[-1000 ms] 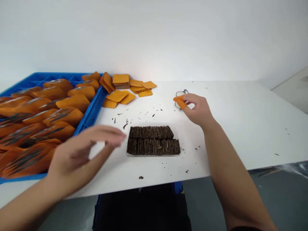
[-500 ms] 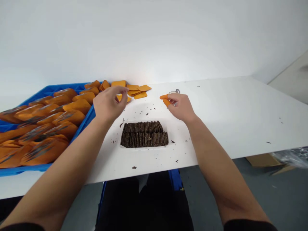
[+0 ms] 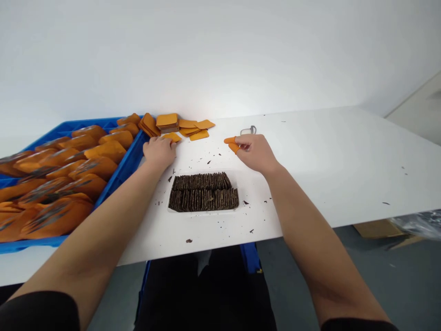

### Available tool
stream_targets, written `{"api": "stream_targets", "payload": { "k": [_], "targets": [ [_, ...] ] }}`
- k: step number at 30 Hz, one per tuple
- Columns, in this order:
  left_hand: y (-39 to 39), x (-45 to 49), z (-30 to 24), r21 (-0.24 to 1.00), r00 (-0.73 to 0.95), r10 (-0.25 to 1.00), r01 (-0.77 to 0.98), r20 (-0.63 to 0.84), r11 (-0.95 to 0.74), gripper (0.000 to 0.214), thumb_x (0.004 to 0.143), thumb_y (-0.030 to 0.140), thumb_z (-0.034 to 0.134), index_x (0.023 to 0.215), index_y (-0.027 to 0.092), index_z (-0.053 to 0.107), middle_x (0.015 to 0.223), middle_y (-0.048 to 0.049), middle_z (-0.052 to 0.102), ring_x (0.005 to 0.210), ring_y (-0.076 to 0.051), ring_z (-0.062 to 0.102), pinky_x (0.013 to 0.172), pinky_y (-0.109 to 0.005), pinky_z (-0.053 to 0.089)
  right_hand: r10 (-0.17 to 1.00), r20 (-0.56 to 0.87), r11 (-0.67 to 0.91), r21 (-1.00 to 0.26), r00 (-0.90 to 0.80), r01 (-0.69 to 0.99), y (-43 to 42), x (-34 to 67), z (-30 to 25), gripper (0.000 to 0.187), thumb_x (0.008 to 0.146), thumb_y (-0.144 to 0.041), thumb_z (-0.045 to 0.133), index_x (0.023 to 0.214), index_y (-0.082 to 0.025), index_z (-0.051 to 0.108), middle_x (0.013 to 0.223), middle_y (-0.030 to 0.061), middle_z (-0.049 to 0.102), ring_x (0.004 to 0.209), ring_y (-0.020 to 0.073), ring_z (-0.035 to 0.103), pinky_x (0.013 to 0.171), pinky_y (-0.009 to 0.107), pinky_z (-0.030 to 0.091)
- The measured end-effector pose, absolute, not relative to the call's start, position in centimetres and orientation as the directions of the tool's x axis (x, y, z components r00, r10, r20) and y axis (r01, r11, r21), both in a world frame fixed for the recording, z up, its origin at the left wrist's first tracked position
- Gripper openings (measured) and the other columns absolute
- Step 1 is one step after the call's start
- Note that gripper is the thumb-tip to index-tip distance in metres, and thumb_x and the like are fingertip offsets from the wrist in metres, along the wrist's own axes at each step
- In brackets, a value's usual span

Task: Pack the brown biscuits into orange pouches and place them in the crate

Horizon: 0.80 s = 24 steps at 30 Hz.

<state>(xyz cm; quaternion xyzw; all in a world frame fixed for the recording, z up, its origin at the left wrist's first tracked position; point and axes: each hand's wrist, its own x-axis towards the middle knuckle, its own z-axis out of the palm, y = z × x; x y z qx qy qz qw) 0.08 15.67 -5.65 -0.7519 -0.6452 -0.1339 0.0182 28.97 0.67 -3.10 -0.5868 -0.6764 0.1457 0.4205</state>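
Head view shows the left hand [image 3: 159, 151] at the tabletop's far edge, grip loosely spread, fingertips on an orange square [image 3: 171, 137] beside the blue tray [image 3: 128, 162], seemingly picking it up, which needs a pinch; the right hand [image 3: 257, 152] is curled, grip I cannot tell.

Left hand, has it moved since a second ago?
Yes. The left hand went from beside the dark biscuits to beyond them, onto an orange card.

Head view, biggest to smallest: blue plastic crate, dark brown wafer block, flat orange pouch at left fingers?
Blue plastic crate
dark brown wafer block
flat orange pouch, partly hidden by the left hand
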Motion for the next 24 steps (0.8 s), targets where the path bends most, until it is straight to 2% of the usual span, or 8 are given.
{"api": "stream_targets", "payload": {
  "k": [2, 5, 9, 11, 15, 21, 24],
  "targets": [
    [15.4, -0.2, -5.4, 0.153, 0.138, 0.958, 0.972, 0.252, -0.181, 0.037, 0.109, 0.043, 0.06, 0.133, 0.016, 0.071, 0.146, -0.014, 0.067, 0.147, -0.032, 0.056, 0.127, -0.061, 0.043, 0.922, 0.384, 0.258, -0.695, 0.043, 0.671, 0.7, 28.9, -3.0, 0.026, 0.097, -0.032, 0.06, 0.081, -0.026, 0.08, 0.108, 0.002, 0.084, 0.076, 0.0172, 0.056, 0.074, 0.04, 0.047],
    [15.1, -0.6, -5.0, 0.183, 0.11, 0.956, 0.969, 0.273, -0.164, 0.042, 0.11, 0.042, 0.058, 0.143, 0.018, 0.068, 0.147, -0.0142, 0.068, 0.143, -0.031, 0.06, 0.123, -0.058, 0.047, 0.93, 0.366, 0.243, -0.704, 0.047, 0.668, 0.8, 29.0, -3.2, 0.024, 0.097, -0.032, 0.061, 0.096, -0.027, 0.085, 0.108, 0.0033, 0.083, 0.078, 0.0181, 0.058, 0.075, 0.041, 0.048],
    [15.2, -0.8, -5.5, 0.201, 0.079, 0.958, 0.97, 0.275, -0.138, 0.059, 0.109, 0.047, 0.059, 0.16, 0.018, 0.051, 0.163, -0.0174, 0.055, 0.152, -0.033, 0.052, 0.127, -0.057, 0.043, 0.935, 0.352, 0.231, -0.709, 0.051, 0.667, 1.0, 29.2, -3.6, 0.028, 0.097, -0.035, 0.062, 0.11, -0.027, 0.086, 0.107, 0.0052, 0.082, 0.083, 0.02, 0.062, 0.077, 0.042, 0.05],
    [15.2, -0.9, -6.0, 0.205, 0.07, 0.972, 0.972, 0.227, -0.118, 0.06, 0.107, 0.05, 0.061, 0.156, 0.017, 0.055, 0.159, -0.0178, 0.058, 0.147, -0.033, 0.057, 0.124, -0.057, 0.046, 0.935, 0.352, 0.229, -0.706, 0.051, 0.671, 1.0, 29.2, -3.7, 0.029, 0.097, -0.035, 0.062, 0.11, -0.028, 0.087, 0.102, 0.0054, 0.081, 0.081, 0.0202, 0.062, 0.076, 0.042, 0.05],
    [14.8, -0.9, -6.3, 0.204, 0.087, 0.979, 0.971, 0.185, -0.125, 0.044, 0.107, 0.047, 0.063, 0.139, 0.017, 0.067, 0.14, -0.014, 0.069, 0.135, -0.03, 0.064, 0.121, -0.056, 0.049, 0.935, 0.351, 0.224, -0.705, 0.058, 0.673, 1.0, 29.3, -3.7, 0.028, 0.096, -0.036, 0.063, 0.108, -0.028, 0.087, 0.105, 0.0052, 0.082, 0.078, 0.019, 0.06, 0.075, 0.042, 0.05],
    [13.9, -0.9, -5.3, 0.288, 0.119, 0.955, 0.937, 0.271, -0.198, 0.029, 0.107, 0.032, 0.064, 0.129, 0.017, 0.075, 0.131, -0.0117, 0.075, 0.134, -0.03, 0.066, 0.124, -0.06, 0.045, 0.946, 0.317, 0.197, -0.724, 0.065, 0.661, 1.1, 29.3, -4.1, 0.03, 0.094, -0.04, 0.065, 0.11, -0.027, 0.087, 0.105, 0.006, 0.082, 0.084, 0.0208, 0.065, 0.08, 0.044, 0.054],
    [13.8, -1.0, -5.2, 0.392, 0.108, 0.929, 0.885, 0.353, -0.252, 0.031, 0.108, 0.028, 0.058, 0.131, 0.019, 0.077, 0.14, -0.0127, 0.074, 0.14, -0.032, 0.064, 0.124, -0.059, 0.046, 0.953, 0.296, 0.184, -0.73, 0.062, 0.658, 1.2, 29.4, -4.4, 0.028, 0.093, -0.041, 0.067, 0.108, -0.027, 0.087, 0.108, 0.0063, 0.082, 0.088, 0.0223, 0.068, 0.083, 0.045, 0.056]
  ]
}}
